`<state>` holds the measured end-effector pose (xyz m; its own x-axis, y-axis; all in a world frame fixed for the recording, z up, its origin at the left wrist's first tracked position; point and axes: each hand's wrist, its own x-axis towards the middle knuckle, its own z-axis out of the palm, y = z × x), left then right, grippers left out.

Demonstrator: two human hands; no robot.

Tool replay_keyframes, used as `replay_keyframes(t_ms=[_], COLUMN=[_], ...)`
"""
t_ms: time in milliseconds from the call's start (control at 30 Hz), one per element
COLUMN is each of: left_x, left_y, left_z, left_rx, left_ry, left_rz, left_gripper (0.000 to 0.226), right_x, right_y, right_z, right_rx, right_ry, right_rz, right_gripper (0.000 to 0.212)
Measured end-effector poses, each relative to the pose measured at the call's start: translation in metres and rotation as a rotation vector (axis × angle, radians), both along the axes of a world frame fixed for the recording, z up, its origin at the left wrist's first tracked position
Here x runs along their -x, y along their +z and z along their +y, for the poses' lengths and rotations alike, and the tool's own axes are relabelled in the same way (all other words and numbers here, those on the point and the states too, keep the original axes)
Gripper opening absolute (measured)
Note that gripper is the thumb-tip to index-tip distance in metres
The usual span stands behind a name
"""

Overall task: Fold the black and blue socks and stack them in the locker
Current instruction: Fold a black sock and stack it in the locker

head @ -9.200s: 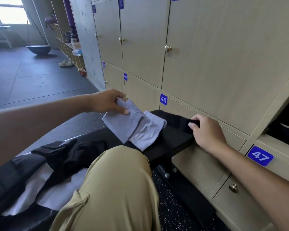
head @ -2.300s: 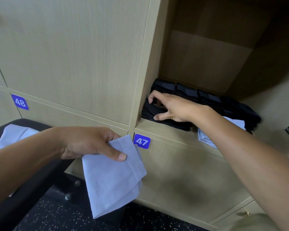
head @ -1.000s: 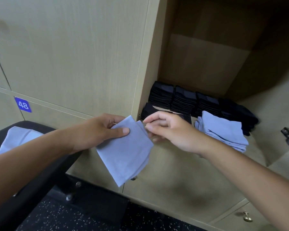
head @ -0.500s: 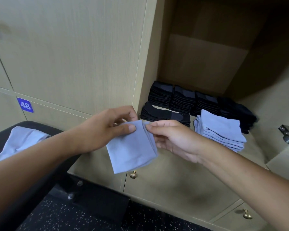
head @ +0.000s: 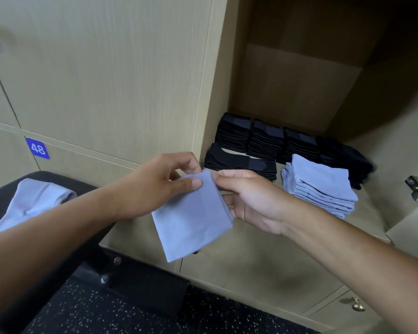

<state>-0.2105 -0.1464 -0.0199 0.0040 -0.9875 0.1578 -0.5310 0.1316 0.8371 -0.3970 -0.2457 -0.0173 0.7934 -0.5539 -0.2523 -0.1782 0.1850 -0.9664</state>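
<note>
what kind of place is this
Probably a gym or changing room: a wall of wooden lockers with a numbered tag 48, a black padded bench, and speckled rubber flooring.

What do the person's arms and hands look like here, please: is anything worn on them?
Both forearms are bare from the bottom edge of the picture to the wrists; no sleeve shows. The left hand and the right hand wear no gloves, and no watch, bracelet or ring can be seen. The nails that show are short and plain. Nothing is marked on either arm.
</note>
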Motion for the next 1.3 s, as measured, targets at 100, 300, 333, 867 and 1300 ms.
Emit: replay_keyframes(t_ms=[100,300,333,867,1300], left_x=[0.002,0.005,0.005,0.033,0.083], left_y=[0.002,0.000,-0.001,0.014,0.023], left_z=[0.002,-0.002,-0.002,-0.010,-0.048], left_rx=[-0.024,0.000,-0.001,-0.047,0.088], left_ry=[0.062,0.203,0.217,-0.016,0.220], left_rz=[0.033,0.097,0.104,0.154,0.385], left_gripper=[0.011,0.013,0.012,0.036,0.025], right_x=[0.000,0.012,0.015,0.047,0.086], right_y=[-0.002,0.006,0.007,0.029,0.046], right_z=[-0.002,-0.009,-0.010,-0.011,-0.032], right_rx=[0.006,0.095,0.125,0.517,0.437], right_ry=[-0.024,0.074,0.083,-0.153,-0.282], right_rz=[-0.012,0.058,0.088,0.023,0.076], right_gripper=[0.041,0.045,0.047,0.051,0.046])
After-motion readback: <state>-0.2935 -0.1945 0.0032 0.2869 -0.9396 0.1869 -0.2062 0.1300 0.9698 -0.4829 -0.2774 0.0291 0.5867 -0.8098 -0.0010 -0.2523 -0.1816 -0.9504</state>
